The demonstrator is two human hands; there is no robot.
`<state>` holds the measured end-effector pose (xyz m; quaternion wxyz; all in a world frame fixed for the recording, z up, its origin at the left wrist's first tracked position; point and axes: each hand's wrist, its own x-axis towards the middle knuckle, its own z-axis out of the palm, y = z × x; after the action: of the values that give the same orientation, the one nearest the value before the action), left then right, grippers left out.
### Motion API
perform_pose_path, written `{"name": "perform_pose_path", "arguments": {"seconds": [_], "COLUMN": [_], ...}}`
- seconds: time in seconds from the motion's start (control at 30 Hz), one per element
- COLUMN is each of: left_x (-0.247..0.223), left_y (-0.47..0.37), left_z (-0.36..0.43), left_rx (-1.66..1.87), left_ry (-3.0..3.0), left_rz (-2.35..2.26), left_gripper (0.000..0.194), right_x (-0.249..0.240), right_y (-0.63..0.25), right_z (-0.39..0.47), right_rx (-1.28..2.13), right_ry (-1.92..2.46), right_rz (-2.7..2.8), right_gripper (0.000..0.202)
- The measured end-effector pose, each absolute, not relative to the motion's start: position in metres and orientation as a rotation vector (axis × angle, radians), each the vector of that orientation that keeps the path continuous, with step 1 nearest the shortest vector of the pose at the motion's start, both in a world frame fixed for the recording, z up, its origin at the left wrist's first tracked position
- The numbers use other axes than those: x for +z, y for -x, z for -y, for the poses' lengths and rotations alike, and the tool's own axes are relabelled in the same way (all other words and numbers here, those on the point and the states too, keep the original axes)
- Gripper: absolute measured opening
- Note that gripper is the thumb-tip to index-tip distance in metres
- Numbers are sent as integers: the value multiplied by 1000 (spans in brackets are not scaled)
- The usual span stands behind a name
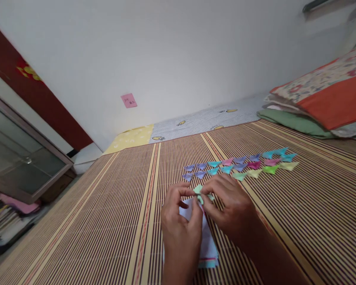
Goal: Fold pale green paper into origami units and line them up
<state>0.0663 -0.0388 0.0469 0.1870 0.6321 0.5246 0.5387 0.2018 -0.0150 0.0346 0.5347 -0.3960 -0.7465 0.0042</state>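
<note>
Between both hands is a small piece of folded light green paper (198, 189), partly covered by fingers. My left hand (180, 213) pinches its left side with thumb and fingers. On the other side, my right hand (227, 200) grips it between thumb and fingertips. Beneath them lies a stack of paper sheets (208, 247), white on top with pink and blue edges showing; the left hand covers part of it. Just beyond the hands, two rows of small folded paper shapes (239, 167) in purple, blue, pink, green and yellow rest on the mat.
A striped bamboo mat (112, 213) covers the bed. Floral and orange bedding (335, 95) is piled at the right, above a green cushion (293, 122). A pink note (128, 100) is stuck to the wall. A glass-panelled cabinet (20, 154) stands at the left.
</note>
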Motion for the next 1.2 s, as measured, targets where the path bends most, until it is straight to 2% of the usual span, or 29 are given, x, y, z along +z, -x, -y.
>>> {"name": "perform_pose_path", "arguments": {"seconds": [0.17, 0.4, 0.67, 0.93, 1.2], "left_x": [49, 45, 40, 43, 43], "left_y": [-66, -61, -59, -47, -46], "left_z": [38, 34, 31, 31, 30], "left_rx": [1530, 1436, 1390, 1339, 1305], "left_ry": [-1951, -1570, -1484, -1305, -1141], "left_rz": [-1496, -1418, -1329, -1157, -1039], "left_gripper": [17, 3, 7, 9, 14], "right_x": [35, 35, 33, 32, 30], "right_y": [-201, -203, -200, -206, -210], "right_z": [14, 16, 15, 9, 10], "right_rx": [-112, -168, -70, 349, 646], "right_ry": [933, 919, 868, 706, 857], "right_rz": [1861, 1914, 1933, 1750, 1604], "right_gripper": [18, 19, 21, 18, 11]}}
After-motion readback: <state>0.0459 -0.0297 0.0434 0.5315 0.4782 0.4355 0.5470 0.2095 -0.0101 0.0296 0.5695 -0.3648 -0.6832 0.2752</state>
